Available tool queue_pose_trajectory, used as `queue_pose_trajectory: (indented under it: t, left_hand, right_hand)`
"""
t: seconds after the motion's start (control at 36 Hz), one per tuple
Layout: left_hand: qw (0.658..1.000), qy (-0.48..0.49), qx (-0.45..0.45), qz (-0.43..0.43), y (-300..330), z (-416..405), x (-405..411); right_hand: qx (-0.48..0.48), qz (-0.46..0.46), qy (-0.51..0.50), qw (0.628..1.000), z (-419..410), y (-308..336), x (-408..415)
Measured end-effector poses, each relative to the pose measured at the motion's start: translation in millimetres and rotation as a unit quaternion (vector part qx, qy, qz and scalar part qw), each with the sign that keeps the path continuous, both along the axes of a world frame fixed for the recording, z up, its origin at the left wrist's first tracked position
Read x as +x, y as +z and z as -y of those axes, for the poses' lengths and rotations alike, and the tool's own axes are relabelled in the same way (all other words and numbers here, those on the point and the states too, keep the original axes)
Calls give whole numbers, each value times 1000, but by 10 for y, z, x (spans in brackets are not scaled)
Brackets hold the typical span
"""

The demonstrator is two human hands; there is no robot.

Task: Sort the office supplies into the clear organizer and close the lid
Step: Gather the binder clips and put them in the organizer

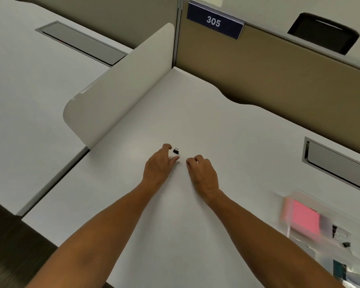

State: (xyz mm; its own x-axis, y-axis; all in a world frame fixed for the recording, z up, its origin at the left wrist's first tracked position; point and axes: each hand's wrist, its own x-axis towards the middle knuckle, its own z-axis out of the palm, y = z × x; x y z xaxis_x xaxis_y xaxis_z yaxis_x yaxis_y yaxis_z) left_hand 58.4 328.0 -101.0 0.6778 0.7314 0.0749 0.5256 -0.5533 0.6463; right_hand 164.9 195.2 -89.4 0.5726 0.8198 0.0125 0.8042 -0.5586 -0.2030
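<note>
Now both bare forearms stretch out over the white laminate counter [195, 113], and the hands sit close together near its middle. The small black binder clip with folded wire handles [176, 151] is the landmark here: it lies alone on the counter, just beyond the gap between the two hands.

The left hand [159, 166] lies just left of that clip, palm down, fingers curved forward, the forefinger tip right beside the clip though I cannot tell if it touches. Something thin and wiry, perhaps a paper clip [170, 157], shows under the left fingers; too small to be sure, and whether the grip has hold of it cannot be told.

The right hand [203, 173] lies nearer the camera and to the right of the clip, knuckles up, fingers curled under toward the counter. Its fingertips [188, 162] meet the surface, and nothing shows inside that grip.

Well to the right of the clip and much nearer the camera, at the counter's edge, lies the clear plastic organizer [299, 196], blurred. Inside it a pink block of sticky notes [306, 218] fills one compartment; further dark clips [346, 244] and a teal item [339, 269] sit in others, too smeared to name closely.

Left of the clip stands a pale rounded desk divider [116, 88]. Beyond the clip rises a tan partition panel [258, 65] with a dark blue sign reading 305 [214, 21]. Right of the clip, a grey cable hatch [339, 163] is set into the counter.
</note>
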Motion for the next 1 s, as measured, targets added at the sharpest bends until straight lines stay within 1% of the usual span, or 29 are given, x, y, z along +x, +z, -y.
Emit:
queue_pose_trajectory:
  t: [0.06,0.19,0.33,0.42,0.47,0.58,0.64,0.72,0.78,0.83,0.86,0.92,0.97,1.0]
  left_hand:
    - [1000,0,-16,-1,16,-10,40]
    - [999,-25,-12,-25,19,-29,155]
    - [999,-22,2,-45,55,3,234]
    - [999,-17,-10,-51,71,63,245]
    - [998,-7,-51,-40,86,124,248]
    - [986,19,-165,19,150,299,232]
    - [974,40,-216,47,183,402,211]
    - [947,80,-299,89,236,577,192]
    - [920,106,-360,115,285,693,189]
    - [891,127,-416,129,341,792,196]
    - [875,139,-444,135,368,839,203]
    - [827,162,-515,157,415,936,223]
    - [783,171,-572,177,462,1039,233]
    - [770,170,-589,180,480,1096,233]
  right_hand:
    - [3,-9,1,1000,82,2,-51]
    - [19,-34,-2,999,318,8,-224]
    - [40,-58,-20,997,568,15,-384]
    - [51,-70,-29,996,706,26,-460]
    - [51,-77,-33,995,785,37,-501]
    - [49,-86,-44,994,923,52,-561]
    - [60,-114,-56,990,985,64,-585]
    - [92,-188,-95,973,1081,111,-601]
    - [129,-245,-138,951,1149,153,-598]
    - [180,-322,-194,909,1221,203,-591]
    - [209,-369,-222,878,1256,235,-589]
    - [264,-454,-269,807,1334,301,-576]
    - [322,-508,-291,744,1423,348,-554]
    - [354,-529,-295,712,1465,370,-540]
